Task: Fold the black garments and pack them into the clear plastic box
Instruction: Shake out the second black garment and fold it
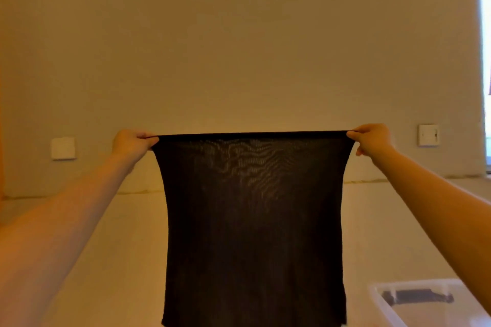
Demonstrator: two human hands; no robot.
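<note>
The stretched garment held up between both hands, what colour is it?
Black, a sheer ribbed knit garment, seen best in the head view.

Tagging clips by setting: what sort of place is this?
Probably a room at home: a plain wall with switch plates, a pale flat surface, and a clear plastic box.

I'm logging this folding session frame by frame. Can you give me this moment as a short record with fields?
garment: black garment, thin and slightly see-through, held up in the air and hanging flat
left hand: left hand pinching the top left corner
right hand: right hand pinching the top right corner
top edge: pulled taut and level between the hands
box: clear plastic box at lower right, open, with something dark already inside
surface: pale flat surface beneath
background: plain wall with two white wall plates
fold state: not yet folded
</note>
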